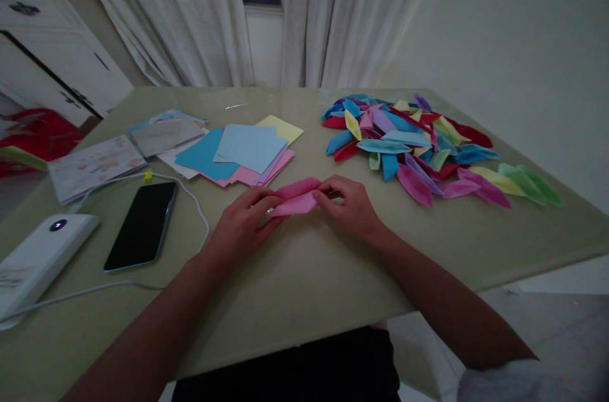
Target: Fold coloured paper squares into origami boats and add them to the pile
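Observation:
A pink folded paper [295, 199] is held between my two hands, just above the table's middle. My left hand [245, 215] grips its left end, with the thumb and fingers closed on it. At the opposite end, my right hand [349, 202] pinches the paper between thumb and fingertips. The paper has a raised back flap and a flat front part, with a crease between them. Beyond my left hand lies a loose stack of square coloured papers [252, 145], in blue, yellow, pink and purple. To the right is a heap of folded paper pieces [404, 136] in many colours.
On the left of the table [304, 288] lie a black-screened phone [141, 224], a white power bank [42, 262] and a white cable [193, 196]. Printed cards [98, 164] and a clear packet [166, 134] sit farther back. Curtains [190, 15] hang behind the table.

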A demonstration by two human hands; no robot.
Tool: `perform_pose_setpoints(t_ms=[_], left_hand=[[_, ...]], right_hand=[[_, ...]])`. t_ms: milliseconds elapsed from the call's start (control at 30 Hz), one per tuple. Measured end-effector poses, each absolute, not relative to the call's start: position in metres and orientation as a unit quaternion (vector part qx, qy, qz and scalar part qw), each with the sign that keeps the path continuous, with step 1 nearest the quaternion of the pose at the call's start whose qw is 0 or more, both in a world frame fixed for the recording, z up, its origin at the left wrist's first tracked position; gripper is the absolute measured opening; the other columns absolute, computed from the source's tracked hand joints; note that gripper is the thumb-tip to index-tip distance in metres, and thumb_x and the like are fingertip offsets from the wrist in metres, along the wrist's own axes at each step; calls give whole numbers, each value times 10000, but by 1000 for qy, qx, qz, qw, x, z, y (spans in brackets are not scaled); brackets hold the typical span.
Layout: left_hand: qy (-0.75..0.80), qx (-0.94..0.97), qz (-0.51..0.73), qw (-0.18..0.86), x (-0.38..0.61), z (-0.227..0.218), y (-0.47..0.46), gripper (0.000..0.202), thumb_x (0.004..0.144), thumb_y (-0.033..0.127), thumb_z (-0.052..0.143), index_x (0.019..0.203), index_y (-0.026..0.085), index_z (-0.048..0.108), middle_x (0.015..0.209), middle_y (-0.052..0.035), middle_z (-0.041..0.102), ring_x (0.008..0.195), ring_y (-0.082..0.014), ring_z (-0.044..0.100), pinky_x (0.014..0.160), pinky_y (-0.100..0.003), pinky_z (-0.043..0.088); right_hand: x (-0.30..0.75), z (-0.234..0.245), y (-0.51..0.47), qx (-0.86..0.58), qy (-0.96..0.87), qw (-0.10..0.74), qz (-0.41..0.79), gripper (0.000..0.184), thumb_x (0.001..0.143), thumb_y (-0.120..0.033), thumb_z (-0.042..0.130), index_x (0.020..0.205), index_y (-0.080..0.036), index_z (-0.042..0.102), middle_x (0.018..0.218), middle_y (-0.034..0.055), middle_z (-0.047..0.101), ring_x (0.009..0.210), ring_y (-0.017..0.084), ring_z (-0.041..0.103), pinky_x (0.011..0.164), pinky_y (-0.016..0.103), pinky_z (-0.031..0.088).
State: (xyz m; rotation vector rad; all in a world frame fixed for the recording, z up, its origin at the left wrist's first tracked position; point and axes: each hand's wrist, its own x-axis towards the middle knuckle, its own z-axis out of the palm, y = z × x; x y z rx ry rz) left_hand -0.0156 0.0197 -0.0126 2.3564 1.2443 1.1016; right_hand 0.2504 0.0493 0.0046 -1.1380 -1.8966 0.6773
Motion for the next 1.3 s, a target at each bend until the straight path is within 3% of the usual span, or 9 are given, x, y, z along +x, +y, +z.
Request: perform_pose_setpoints(t_ms=[167, 367, 500, 667, 867, 1000, 1167, 1300], left_hand=[[423, 763, 434, 224, -11, -7, 18, 294, 941, 386, 812, 1181, 217, 794, 1188, -109, 769, 915, -219, 781, 805, -345, 672], [455, 705, 459, 294, -6, -2, 13, 327, 910, 386, 842, 1143, 187, 730, 1097, -84, 792, 904, -215, 794, 806, -344, 688], [462, 683, 468, 317, -3, 1, 10, 228, 949, 378, 784, 1053, 189, 710, 1040, -64, 767, 882, -191, 771, 789, -316, 680], [481, 677, 463, 309, -2, 1, 12, 182, 979, 371, 711, 949, 191, 715, 993, -54, 735, 848, -167, 733, 720, -259, 655], [489, 712, 427, 266, -4, -3, 16, 195, 977, 339, 671, 858, 187, 697, 1018, -86, 724, 948, -205, 724, 716, -259, 641], [499, 734, 397, 233, -5, -4, 18, 279, 988, 342, 648, 757, 187, 673, 955, -84, 731, 874, -201, 713, 703, -268, 588], [519, 740, 359, 231, -8, -5, 18, 229, 982, 351, 645, 822, 194, 691, 818, -39, 734, 730, -183, 672, 657, -285, 499], [531, 742, 334, 236, -12, -7, 19, 274, 995, 408, 651, 834, 192, 704, 783, -28, 724, 690, -186, 650, 652, -304, 466]], right_hand=[[250, 5, 50, -477, -734, 408, 260, 109, 949, -252, 712, 864, -190, 740, 846, 46, 746, 763, 186, 709, 688, 299, 570], [250, 5, 50, -487, -722, 412, 269, 137, 963, -279, 679, 887, -181, 739, 825, 39, 747, 748, 180, 707, 671, 283, 555], [250, 6, 50, -483, -721, 413, 277, 132, 965, -276, 677, 892, -185, 738, 822, 35, 749, 747, 181, 706, 688, 291, 560], [250, 5, 50, -478, -721, 411, 289, 83, 969, -263, 686, 944, -192, 721, 844, 26, 751, 763, 179, 720, 703, 286, 568], [251, 2, 51, -467, -754, 382, 259, 45, 991, -244, 691, 1011, -204, 694, 898, 26, 746, 803, 182, 715, 722, 280, 548], [253, 1, 53, -437, -818, 316, 201, 61, 1055, -235, 635, 1053, -202, 685, 989, 61, 753, 892, 209, 704, 825, 319, 525], [257, 2, 56, -413, -862, 253, 152, 188, 1117, -285, 559, 1095, -176, 710, 1040, 107, 753, 941, 241, 705, 845, 346, 506], [262, 5, 57, -385, -868, 263, 173, 198, 1034, -345, 727, 1118, -167, 721, 1056, 106, 749, 919, 235, 710, 832, 339, 521]])
